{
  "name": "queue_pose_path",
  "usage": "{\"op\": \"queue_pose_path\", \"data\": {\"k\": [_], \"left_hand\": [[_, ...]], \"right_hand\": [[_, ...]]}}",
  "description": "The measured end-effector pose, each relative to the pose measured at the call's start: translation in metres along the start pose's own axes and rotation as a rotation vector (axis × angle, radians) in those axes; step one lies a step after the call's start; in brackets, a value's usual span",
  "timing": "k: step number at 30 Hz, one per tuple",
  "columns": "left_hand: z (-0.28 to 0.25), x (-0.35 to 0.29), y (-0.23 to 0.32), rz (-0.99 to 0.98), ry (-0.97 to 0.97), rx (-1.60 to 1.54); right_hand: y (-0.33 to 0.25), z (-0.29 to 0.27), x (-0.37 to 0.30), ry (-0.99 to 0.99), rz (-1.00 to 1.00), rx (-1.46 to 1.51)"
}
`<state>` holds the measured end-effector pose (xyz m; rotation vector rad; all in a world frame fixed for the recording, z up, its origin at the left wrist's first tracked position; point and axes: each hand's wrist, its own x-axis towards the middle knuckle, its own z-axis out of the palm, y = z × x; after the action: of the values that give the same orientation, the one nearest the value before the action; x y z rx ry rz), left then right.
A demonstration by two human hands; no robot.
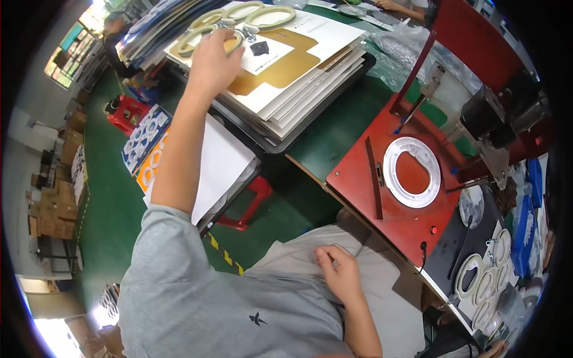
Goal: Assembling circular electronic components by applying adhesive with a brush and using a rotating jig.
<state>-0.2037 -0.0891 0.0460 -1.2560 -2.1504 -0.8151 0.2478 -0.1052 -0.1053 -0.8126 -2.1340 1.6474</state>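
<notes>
Stretched out to the far left, my left hand point(216, 62) has its fingers closed on the edge of a pale yellow ring point(236, 43); the fingertips are partly hidden. More such rings point(271, 18) lie around it on a stack of white and gold printed sheets point(286, 74). Small metal parts point(249, 36) and a black square piece point(259, 48) are just right of the hand. My right hand point(339, 268) hovers over or rests on my lap, fingers curled in, nothing visible in them. A white ring point(412, 173) sits on a red fixture plate point(355, 179) to the right.
A black clamp mechanism point(483, 116) stands over the fixture's far side. Rings on a white sheet point(486, 286) and blue bins point(522, 235) are at the right. White sheets point(224, 158) lie under my left arm; a red stool point(250, 206) is below. Other people are around the edges.
</notes>
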Motion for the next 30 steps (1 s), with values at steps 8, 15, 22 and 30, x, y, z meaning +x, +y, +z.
{"op": "queue_pose_path", "data": {"k": [8, 15, 22, 30], "left_hand": [[-0.025, -0.053, 0.047, -0.226, -0.136, -0.078], [-0.115, -0.121, 0.095, 0.030, -0.291, -0.145], [-0.074, -0.215, 0.101, -0.727, -1.019, -0.735], [-0.024, -0.274, 0.157, -1.949, -0.966, -1.512]], "right_hand": [[0.010, 0.012, -0.014, 0.004, 0.091, 0.063], [0.008, 0.013, -0.006, -0.054, 0.010, 0.022], [-0.019, 0.021, 0.010, -0.201, -0.060, 0.090], [-0.011, 0.019, -0.027, -0.119, 0.214, 0.167]]}}
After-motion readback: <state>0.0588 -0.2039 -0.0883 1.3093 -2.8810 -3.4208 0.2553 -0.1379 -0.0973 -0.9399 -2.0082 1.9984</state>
